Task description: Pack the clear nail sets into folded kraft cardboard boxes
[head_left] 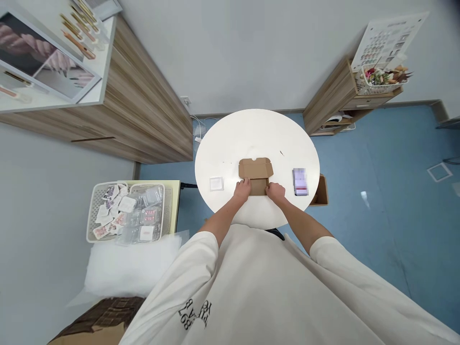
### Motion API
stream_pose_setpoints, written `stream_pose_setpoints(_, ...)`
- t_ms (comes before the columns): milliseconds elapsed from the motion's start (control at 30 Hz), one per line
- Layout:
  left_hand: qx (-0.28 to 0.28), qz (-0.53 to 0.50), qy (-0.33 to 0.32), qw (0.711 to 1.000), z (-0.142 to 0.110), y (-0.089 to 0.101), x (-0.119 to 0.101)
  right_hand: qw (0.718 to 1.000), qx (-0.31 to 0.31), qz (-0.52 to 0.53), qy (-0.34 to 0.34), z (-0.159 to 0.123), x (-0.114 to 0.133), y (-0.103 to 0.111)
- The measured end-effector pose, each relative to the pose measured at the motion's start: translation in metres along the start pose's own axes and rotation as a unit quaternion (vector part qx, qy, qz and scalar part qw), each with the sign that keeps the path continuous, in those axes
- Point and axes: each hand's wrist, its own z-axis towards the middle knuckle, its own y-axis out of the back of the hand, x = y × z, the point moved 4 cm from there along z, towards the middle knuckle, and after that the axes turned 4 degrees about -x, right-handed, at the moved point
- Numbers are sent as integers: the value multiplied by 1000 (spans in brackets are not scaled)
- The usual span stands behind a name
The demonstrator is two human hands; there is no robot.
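Note:
A small brown cardboard box lies on the white round table, its flapped lid folded back away from me. My left hand grips the box's left side near the front. At the opposite side, my right hand has its fingers closed on the box's right edge. The inside of the box shows between the two hands, with nothing visible in it. To the left of my left hand lies a small clear-and-white flat case. Right of my right hand rests a phone-like purple-screened rectangle, its face blurred.
White baskets with cards and clear cases stand on a low table at left, above white wrapping sheets. A wooden cabinet rises at back left. Another cabinet stands at back right. A brown bin sits beside the round table.

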Motion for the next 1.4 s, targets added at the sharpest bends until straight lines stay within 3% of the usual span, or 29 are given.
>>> stream_pose_setpoints(400, 7, 5, -8, 1000, 1, -3, 3, 1000, -6, 8, -4, 1, 2, -6)
stream_pose_setpoints(500, 3, -1, -11, 1000, 0, -2, 3, 999, -32, 21, 29, -6, 0, -6)
stream_pose_setpoints(633, -1, -12, -18, 1000, -2, 2, 4, 987, -104, 5, 122, -16, 5, -4)
stream_pose_setpoints(833, -6, -51, -11, 999, -4, 5, 6, 981, -48, -66, 176, -8, 15, -11)
stream_pose_setpoints(1067, -45, -128, 3, 991, -13, 5, 12, 982, -42, -81, 164, -4, 21, -8)
stream_pose_setpoints(1200, -115, -201, 44, 972, -34, 2, 46, 982, -39, -84, 163, -8, 24, -5)
stream_pose_setpoints(1300, -148, -238, 170, 945, -53, -5, 98, 983, -45, -80, 160, -10, 26, -4)
stream_pose_setpoints(1400, -153, -258, 330, 895, -68, -16, 151, 983, -46, -83, 158, -10, 26, -3)
